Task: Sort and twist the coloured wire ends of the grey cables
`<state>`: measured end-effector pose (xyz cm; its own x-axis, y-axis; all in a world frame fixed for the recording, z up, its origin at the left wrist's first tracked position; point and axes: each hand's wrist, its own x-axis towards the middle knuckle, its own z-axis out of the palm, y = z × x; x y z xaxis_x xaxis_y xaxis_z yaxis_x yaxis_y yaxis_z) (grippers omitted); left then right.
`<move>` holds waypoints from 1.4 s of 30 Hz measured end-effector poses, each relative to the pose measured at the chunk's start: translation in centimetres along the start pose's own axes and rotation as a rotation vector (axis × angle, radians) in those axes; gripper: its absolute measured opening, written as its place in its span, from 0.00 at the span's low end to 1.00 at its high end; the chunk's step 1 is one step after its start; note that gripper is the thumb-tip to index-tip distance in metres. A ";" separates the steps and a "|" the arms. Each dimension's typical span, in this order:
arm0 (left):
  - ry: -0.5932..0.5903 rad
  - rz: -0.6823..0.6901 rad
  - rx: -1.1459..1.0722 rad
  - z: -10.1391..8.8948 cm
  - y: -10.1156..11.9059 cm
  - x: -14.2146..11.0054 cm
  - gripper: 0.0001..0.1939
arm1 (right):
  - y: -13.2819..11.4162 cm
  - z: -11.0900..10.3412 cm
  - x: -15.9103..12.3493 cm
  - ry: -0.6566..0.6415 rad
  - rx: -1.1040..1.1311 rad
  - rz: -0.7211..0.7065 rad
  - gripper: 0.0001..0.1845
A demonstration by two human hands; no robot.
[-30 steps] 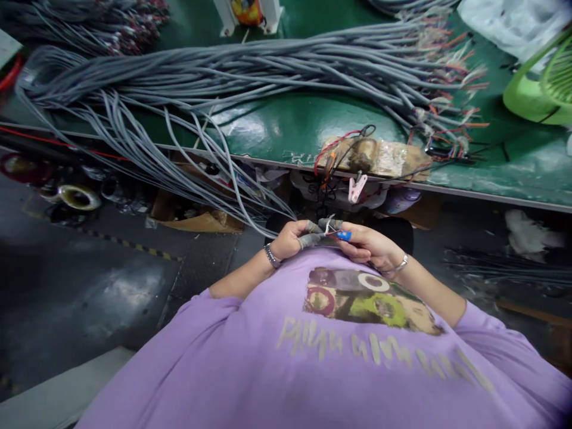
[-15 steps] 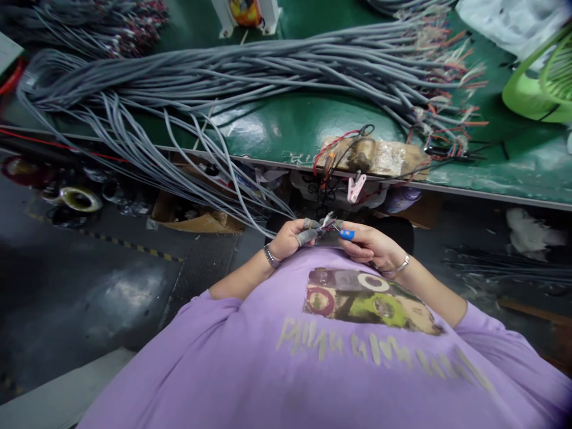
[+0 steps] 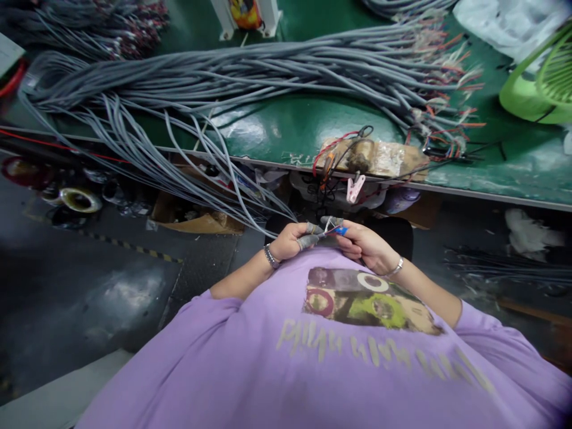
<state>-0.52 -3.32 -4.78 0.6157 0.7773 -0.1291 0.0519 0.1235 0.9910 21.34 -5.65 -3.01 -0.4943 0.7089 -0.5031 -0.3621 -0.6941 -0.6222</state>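
Observation:
Close in front of my shirt, my left hand is closed on a grey cable, pinched between taped thumb and finger. Thin loose wires come out of the cable's end, white and reddish among them. My right hand, with blue tape round one finger, is closed on these wires, its fingertips nearly touching the left ones. Grey cables run from the bench edge down to my left hand. Where the jacket ends is hidden by the fingers.
A thick bundle of grey cables with frayed ends lies on the green bench. At the bench edge are a cardboard piece and a pink clip. A green fan stands right; a cardboard box sits below.
My right hand moved slightly away from the wires, then came back onto them. The wires, fanned out half a second ago, are now gathered between my fingers. My left hand has barely moved.

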 end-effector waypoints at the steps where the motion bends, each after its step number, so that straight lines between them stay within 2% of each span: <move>1: -0.042 0.021 0.012 0.0 0.3 -0.2 0.20 | -0.1 -0.5 0.4 0.090 -0.005 -0.028 0.09; 2: -0.095 0.043 0.022 0.1 0.5 -0.4 0.19 | -0.1 -1.1 0.8 0.199 -0.010 -0.074 0.10; 4: -0.170 0.056 0.012 0.1 0.8 -0.7 0.18 | -0.1 -2.7 1.3 0.500 -0.037 -0.188 0.15; 5: -0.155 0.050 -0.024 0.1 0.9 -0.9 0.17 | 0.0 -3.3 1.5 0.598 -0.072 -0.259 0.15; 6: -0.097 0.044 -0.083 0.1 0.8 -0.9 0.18 | 0.2 -3.8 1.4 0.619 -0.137 -0.283 0.13; 9: 0.165 0.035 -0.321 -0.2 0.3 -0.6 0.21 | 0.7 -3.6 0.5 0.414 -0.399 -0.244 0.11; 11: 0.241 0.012 -0.421 -0.3 0.1 -0.2 0.24 | 0.6 -2.4 -0.4 0.255 -0.579 -0.293 0.18; 13: 0.247 -0.030 -0.457 -0.2 0.1 0.2 0.25 | 0.0 -0.9 -1.2 0.171 -0.741 -0.397 0.24; 17: 0.242 -0.080 -0.454 0.3 0.6 0.4 0.27 | -1.3 1.2 -1.9 0.125 -0.961 -0.528 0.29; 19: 0.232 -0.097 -0.439 0.5 0.7 0.3 0.27 | -1.6 1.6 -1.6 0.115 -1.034 -0.550 0.29; 22: 0.200 -0.113 -0.427 0.6 0.7 0.1 0.27 | -1.2 1.1 -0.5 0.072 -1.152 -0.542 0.22; 24: 0.203 -0.098 -0.450 0.5 0.7 0.1 0.28 | -0.7 0.2 0.4 0.111 -1.250 -0.508 0.17; 27: 0.240 -0.067 -0.499 0.2 0.6 0.2 0.26 | 0.0 -1.2 1.2 0.262 -1.349 -0.453 0.12; 29: 0.247 -0.071 -0.511 0.1 0.4 0.2 0.26 | 0.2 -1.6 1.0 0.313 -1.327 -0.492 0.11; 33: 0.210 -0.102 -0.501 -0.1 0.2 0.3 0.26 | -0.3 -0.2 -0.8 0.364 -1.286 -0.852 0.12; 35: 0.201 -0.127 -0.494 0.1 0.2 0.3 0.27 | -0.8 0.9 -1.5 0.370 -1.319 -0.983 0.16; 39: 0.175 -0.154 -0.499 0.4 0.3 0.1 0.29 | -1.7 2.7 -1.2 0.376 -1.380 -1.016 0.26; 42: 0.161 -0.144 -0.515 0.5 0.5 -0.1 0.30 | -1.7 2.8 0.1 0.342 -1.524 -0.961 0.18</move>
<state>-0.19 -3.65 -4.26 0.5005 0.8098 -0.3060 -0.2891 0.4895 0.8227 19.67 -4.77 -0.34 -0.3387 0.8730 0.3509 0.6561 0.4864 -0.5770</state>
